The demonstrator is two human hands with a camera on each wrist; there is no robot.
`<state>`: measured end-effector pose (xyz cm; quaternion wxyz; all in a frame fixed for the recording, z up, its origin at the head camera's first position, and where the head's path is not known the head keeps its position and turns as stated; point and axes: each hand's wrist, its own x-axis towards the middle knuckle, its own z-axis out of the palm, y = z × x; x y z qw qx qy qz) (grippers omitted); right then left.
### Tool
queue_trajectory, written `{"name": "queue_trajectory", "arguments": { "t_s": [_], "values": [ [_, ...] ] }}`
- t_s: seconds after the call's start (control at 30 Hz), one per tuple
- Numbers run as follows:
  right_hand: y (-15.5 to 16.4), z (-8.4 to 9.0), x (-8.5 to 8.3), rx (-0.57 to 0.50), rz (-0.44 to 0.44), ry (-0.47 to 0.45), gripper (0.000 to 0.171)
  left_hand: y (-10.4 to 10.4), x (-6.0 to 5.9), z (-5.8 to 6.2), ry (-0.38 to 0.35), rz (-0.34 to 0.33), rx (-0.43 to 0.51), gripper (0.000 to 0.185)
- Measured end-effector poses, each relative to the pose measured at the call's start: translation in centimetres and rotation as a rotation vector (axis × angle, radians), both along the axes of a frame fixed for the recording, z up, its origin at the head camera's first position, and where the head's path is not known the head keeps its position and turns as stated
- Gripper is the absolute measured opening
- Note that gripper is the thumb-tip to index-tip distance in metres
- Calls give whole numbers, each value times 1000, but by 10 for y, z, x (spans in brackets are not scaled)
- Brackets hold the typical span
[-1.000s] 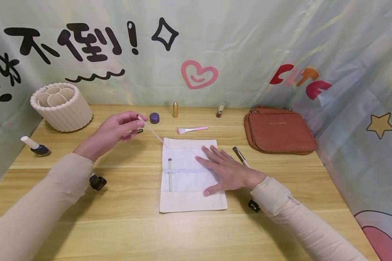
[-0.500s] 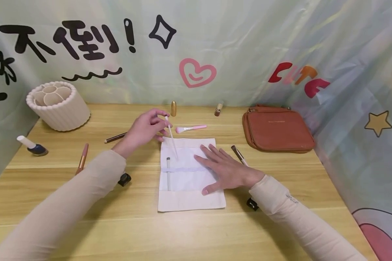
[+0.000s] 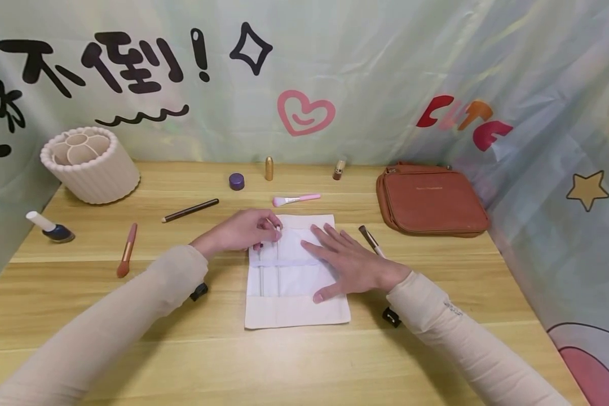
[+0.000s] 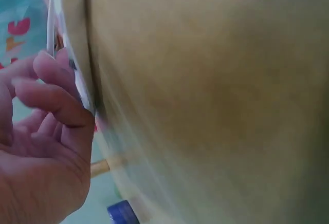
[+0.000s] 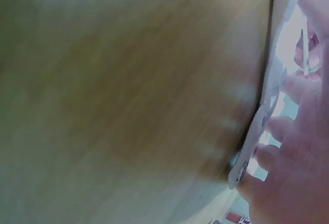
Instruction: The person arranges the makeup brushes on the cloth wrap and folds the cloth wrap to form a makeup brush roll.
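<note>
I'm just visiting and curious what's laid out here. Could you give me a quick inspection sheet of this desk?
Surface: wooden table, bare at the front.
Job's things: white cloth roll lies flat; two thin brushes tucked under its band.
Clutter: ribbed holder, nail polish, pencil, pink brush, brown bag.
Hands: left hand pinches one brush's top; right hand presses flat on the cloth.
Cables: nothing seen.
Surroundings: printed curtain behind.

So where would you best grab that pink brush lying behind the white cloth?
Probably by the slim pink handle of the pink brush, pinched from above across its width. It lies flat on the table, bristles pointing left, with bare wood on both long sides.
</note>
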<state>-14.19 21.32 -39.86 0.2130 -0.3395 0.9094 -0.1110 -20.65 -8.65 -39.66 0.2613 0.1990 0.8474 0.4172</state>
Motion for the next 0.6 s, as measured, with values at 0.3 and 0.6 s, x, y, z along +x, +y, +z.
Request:
{"name": "queue_trajectory", "arguments": {
  "t_s": [0.3,0.6],
  "values": [
    [0,0,0,-2,-6,-7,115,9,15,-1,214,-159,-144,6],
    [-1,0,-1,2,-5,-9,114,-1,14,4,254,-96,-170,16]
  ]
}}
